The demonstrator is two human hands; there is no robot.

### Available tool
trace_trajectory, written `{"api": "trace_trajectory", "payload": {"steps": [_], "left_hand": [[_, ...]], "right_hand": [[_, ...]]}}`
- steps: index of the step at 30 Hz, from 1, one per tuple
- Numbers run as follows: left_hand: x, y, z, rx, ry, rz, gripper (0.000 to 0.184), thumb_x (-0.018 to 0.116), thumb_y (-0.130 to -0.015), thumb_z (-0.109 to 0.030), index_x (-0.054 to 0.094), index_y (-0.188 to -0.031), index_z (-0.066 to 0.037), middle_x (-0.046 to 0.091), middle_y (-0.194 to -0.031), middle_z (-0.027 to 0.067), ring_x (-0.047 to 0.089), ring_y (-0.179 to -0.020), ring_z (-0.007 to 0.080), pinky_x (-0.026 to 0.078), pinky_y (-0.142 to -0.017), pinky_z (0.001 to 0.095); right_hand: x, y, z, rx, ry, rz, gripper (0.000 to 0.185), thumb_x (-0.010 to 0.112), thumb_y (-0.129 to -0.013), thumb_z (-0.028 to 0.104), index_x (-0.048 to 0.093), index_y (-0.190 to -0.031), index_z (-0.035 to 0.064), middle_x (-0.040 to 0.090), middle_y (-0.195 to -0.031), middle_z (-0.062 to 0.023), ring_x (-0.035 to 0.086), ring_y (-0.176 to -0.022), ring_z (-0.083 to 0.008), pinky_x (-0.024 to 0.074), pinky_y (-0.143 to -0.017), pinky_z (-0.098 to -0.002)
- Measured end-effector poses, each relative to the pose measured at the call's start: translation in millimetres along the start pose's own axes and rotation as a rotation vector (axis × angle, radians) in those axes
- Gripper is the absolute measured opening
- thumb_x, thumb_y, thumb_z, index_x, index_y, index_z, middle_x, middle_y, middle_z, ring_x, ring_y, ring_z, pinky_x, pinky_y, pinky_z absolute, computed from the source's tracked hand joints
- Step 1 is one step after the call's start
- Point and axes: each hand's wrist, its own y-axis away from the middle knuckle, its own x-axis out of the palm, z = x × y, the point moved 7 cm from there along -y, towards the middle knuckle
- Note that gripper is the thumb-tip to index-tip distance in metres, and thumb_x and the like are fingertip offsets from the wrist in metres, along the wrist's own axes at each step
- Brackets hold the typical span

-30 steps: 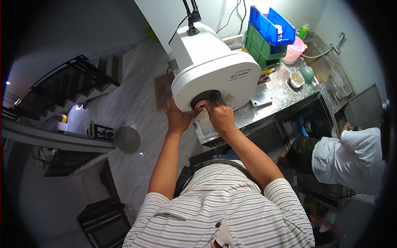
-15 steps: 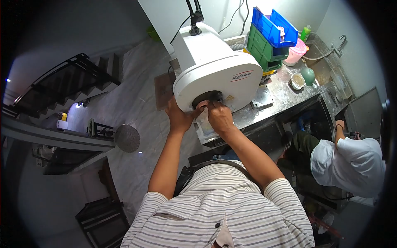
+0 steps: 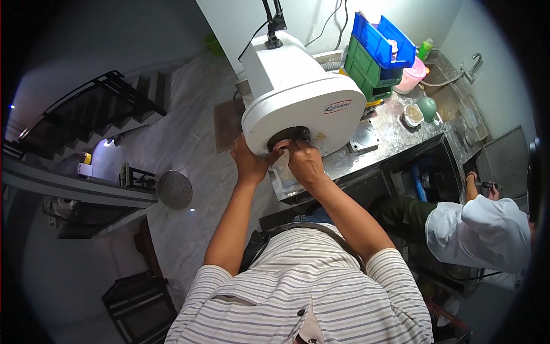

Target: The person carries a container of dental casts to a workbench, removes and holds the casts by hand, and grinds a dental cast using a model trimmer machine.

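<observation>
A white machine (image 3: 309,109) with a rounded front stands on the counter ahead of me, a dark round opening (image 3: 289,135) low on its face. At that opening, my left hand (image 3: 250,162) and my right hand (image 3: 305,163) meet from either side of a small pinkish piece (image 3: 281,145). The fingers of both hands are closed on it. Its lower part is hidden by my fingertips, and its exact shape is too small to tell.
Right of the machine are a metal plate (image 3: 364,137), stacked green bins (image 3: 371,64), a blue bin (image 3: 384,40), a pink tub (image 3: 411,75), a bowl (image 3: 413,115) and a sink (image 3: 444,86). A person in white (image 3: 481,232) is at the right.
The camera view has shifted slightly. My hands stay at the opening with the pinkish piece. The other person's body and arms have moved at the right.
</observation>
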Motion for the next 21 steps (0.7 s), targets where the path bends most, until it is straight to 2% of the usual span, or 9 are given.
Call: {"api": "trace_trajectory", "payload": {"steps": [4, 7, 11, 13, 15, 21], "left_hand": [[-2, 1, -2, 0.000, -0.004, -0.001, 0.086, 0.099, -0.062, -0.036, 0.057, -0.132, -0.009, 0.064, -0.127, 0.0108, 0.051, -0.129, 0.0346, 0.033, -0.104, 0.0526], [-2, -1, 0, 0.031, 0.006, -0.001, 0.086, 0.098, -0.062, -0.037, 0.057, -0.132, -0.009, 0.064, -0.127, 0.0109, 0.051, -0.128, 0.0347, 0.033, -0.103, 0.0531], [-2, 0, 0, 0.028, -0.017, -0.005, 0.087, 0.098, -0.063, -0.040, 0.056, -0.133, -0.009, 0.064, -0.126, 0.0112, 0.052, -0.127, 0.0346, 0.033, -0.102, 0.0531], [-3, 0, 1, 0.021, -0.029, -0.022, 0.088, 0.097, -0.063, -0.041, 0.055, -0.133, -0.009, 0.064, -0.126, 0.0113, 0.052, -0.127, 0.0345, 0.033, -0.102, 0.0530], [0, 0, 3, 0.011, -0.002, 0.013, 0.088, 0.097, -0.063, -0.041, 0.054, -0.133, -0.009, 0.064, -0.126, 0.0114, 0.052, -0.127, 0.0341, 0.033, -0.102, 0.0527], [-2, 1, 1, 0.022, 0.016, -0.019, 0.088, 0.098, -0.063, -0.040, 0.054, -0.133, -0.009, 0.062, -0.128, 0.0114, 0.051, -0.127, 0.0339, 0.033, -0.102, 0.0525]], "right_hand": [[-2, 0, 0, -0.031, -0.044, -0.044, 0.021, 0.061, -0.081, -0.002, 0.070, -0.098, 0.0059, 0.065, -0.088, -0.0140, 0.069, -0.073, -0.0331, 0.0589, -0.066, -0.0419], [2, 3, -4, 0.000, 0.096, -0.036, 0.011, 0.063, -0.084, 0.002, 0.068, -0.094, 0.0019, 0.065, -0.081, -0.0142, 0.069, -0.073, -0.0321, 0.0585, -0.063, -0.0404], [-10, 2, 6, -0.034, 0.062, -0.082, 0.008, 0.066, -0.086, 0.007, 0.070, -0.092, 0.0058, 0.065, -0.078, -0.0103, 0.069, -0.071, -0.0279, 0.0580, -0.060, -0.0376], [-8, 2, 4, -0.038, 0.071, -0.113, 0.008, 0.067, -0.086, 0.007, 0.071, -0.093, 0.0084, 0.065, -0.078, -0.0086, 0.069, -0.070, -0.0264, 0.0578, -0.059, -0.0368], [-3, 4, 0, 0.004, 0.159, -0.118, 0.016, 0.065, -0.086, 0.002, 0.072, -0.094, 0.0139, 0.065, -0.078, -0.0060, 0.069, -0.069, -0.0248, 0.0579, -0.060, -0.0370], [-5, -1, 2, -0.029, 0.012, -0.125, 0.021, 0.063, -0.087, -0.002, 0.073, -0.095, 0.0149, 0.066, -0.079, -0.0051, 0.068, -0.067, -0.0258, 0.0578, -0.060, -0.0376]]}}
